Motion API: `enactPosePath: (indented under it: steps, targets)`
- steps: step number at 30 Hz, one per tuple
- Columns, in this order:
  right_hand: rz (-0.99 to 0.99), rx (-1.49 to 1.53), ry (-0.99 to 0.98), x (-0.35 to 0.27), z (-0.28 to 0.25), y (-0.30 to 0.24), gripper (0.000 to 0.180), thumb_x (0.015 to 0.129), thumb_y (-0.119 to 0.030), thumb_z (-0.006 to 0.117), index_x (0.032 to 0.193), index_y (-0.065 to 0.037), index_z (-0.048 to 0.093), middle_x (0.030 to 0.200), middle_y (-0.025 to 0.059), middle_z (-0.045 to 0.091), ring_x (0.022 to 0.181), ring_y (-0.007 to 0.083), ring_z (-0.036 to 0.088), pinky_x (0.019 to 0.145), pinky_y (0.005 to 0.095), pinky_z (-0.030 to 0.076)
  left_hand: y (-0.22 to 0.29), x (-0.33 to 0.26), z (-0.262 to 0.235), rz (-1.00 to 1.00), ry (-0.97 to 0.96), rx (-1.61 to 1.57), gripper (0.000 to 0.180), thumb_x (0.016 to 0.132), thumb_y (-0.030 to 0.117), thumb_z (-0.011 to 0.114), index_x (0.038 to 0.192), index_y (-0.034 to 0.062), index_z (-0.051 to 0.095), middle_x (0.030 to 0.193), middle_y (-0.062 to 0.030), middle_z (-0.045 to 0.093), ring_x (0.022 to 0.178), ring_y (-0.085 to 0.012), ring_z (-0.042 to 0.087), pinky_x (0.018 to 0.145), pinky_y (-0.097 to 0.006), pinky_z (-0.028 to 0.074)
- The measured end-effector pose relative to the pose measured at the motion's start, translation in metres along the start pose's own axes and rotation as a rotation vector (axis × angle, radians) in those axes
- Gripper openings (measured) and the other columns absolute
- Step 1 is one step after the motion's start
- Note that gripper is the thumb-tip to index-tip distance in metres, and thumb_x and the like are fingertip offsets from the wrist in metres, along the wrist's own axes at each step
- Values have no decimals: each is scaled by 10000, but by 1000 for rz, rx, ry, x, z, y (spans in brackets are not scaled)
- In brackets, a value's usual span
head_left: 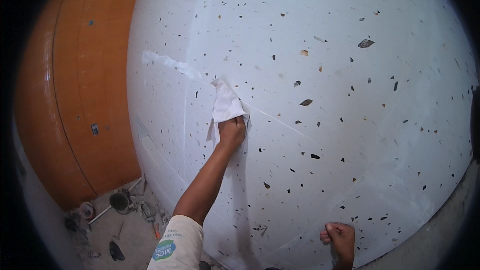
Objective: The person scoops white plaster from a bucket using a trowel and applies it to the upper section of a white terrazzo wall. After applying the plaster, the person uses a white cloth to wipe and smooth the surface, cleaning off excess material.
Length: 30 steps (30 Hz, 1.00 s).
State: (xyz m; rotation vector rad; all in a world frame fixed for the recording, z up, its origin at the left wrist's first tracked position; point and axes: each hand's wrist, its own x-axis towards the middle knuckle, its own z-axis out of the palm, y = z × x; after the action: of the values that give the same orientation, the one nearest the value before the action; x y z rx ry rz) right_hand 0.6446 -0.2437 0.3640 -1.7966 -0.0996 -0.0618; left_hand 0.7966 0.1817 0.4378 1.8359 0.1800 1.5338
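Note:
My left arm, in a pale printed sleeve, reaches up to a white wall [280, 185] flecked with dark and brown chips. My left hand [233, 131] is closed on a white cloth [228, 102] and presses it against the wall, across a thin seam line. Folds of the cloth cover most of my fingers. Up and left of the cloth, a rough white smear [170, 63] runs along the seam. Lower right, my right hand [341, 240] is in front of the wall with its fingers curled in; nothing shows in them.
An orange panelled surface [100, 95] meets the white wall on the left. On the dusty floor [140, 240] below lie a dark bucket-like container [120, 201], a reddish-rimmed round container [87, 210], a pale rod [101, 214], a dark flat piece [116, 251] and rubble.

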Motion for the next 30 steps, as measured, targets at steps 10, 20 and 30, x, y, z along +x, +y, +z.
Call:
enactPosePath:
  steps: [10, 20, 30]
  targets:
    - [-18, -50, 47, 2, 4, -2, 209, 868, -110, 616, 884, 95, 652, 705, 148, 662, 563, 176, 636, 515, 263, 514, 77, -90, 31, 610, -217, -359, 332, 835, 148, 593, 1101, -46, 559, 1171, -258, 538, 1150, -456, 459, 1054, -544, 273]
    - [1, 8, 19, 4, -1, 5, 231, 868, -134, 644, 944, 83, 662, 731, 141, 683, 594, 149, 642, 544, 242, 516, 50, -83, 14, 258, -153, -282, 324, 850, 175, 543, 1115, -9, 571, 1113, -242, 565, 1076, -438, 508, 971, -506, 374]
    - [32, -105, 70, -2, 5, -7, 234, 863, -134, 631, 882, 97, 663, 707, 151, 674, 581, 162, 639, 538, 266, 514, 95, -67, -6, 632, -162, -421, 364, 789, 244, 673, 1098, 60, 615, 1148, -154, 598, 1101, -348, 557, 974, -484, 400]
